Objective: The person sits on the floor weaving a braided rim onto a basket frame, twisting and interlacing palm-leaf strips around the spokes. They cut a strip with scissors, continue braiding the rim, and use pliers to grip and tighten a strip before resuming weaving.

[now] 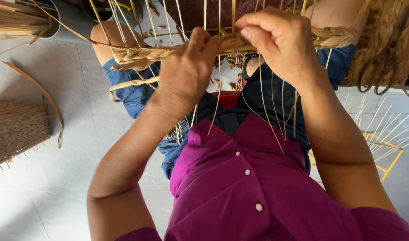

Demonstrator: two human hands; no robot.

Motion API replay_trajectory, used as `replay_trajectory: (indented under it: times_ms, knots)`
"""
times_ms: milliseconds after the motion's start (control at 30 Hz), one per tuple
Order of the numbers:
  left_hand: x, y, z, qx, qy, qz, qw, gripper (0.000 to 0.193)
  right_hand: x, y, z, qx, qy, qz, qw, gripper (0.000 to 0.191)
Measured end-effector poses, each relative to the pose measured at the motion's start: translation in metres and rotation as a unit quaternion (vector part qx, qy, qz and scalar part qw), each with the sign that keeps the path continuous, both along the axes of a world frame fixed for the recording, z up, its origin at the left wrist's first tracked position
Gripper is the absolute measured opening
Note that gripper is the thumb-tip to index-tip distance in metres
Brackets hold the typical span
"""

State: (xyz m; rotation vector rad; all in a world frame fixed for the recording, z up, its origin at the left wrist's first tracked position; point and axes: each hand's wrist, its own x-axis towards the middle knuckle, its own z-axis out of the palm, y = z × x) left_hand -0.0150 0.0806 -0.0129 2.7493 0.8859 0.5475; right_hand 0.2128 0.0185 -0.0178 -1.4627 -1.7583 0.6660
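Braided straw band (146,56) runs left to right across the far part of the view, long axis horizontal, with thin upright stakes (219,89) crossing it. Left hand (186,71) pinches the band from the near side, fingers closed on it. Right hand (280,40) grips it just to the right, fingers curled shut, almost touching the left. Woven basket (17,129) sits on the floor, far left.
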Motion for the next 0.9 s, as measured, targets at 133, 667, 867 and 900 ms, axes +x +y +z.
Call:
replay_trajectory:
  times_ms: [133, 667, 867, 900]
  knots:
    - [-0.04, 0.032, 0.027, 0.067, 0.039, -0.044, 0.996, 0.011, -0.008, 0.008, 0.002, -0.053, -0.02, 0.046, 0.997, 0.024]
    - [0.013, 0.039, 0.007, -0.3, -0.069, 0.071, 0.949, 0.013, -0.023, 0.022, -0.024, -0.085, -0.009, 0.004, 0.996, 0.008]
    - [0.02, 0.063, -0.021, -0.423, -0.28, 0.031, 0.861, 0.022, -0.016, 0.023, -0.014, -0.129, 0.115, 0.034, 0.984, 0.017]
    - [0.018, 0.061, -0.014, -0.378, -0.325, 0.007, 0.867, 0.023, -0.016, 0.023, -0.013, -0.134, 0.126, 0.025, 0.983, 0.016]
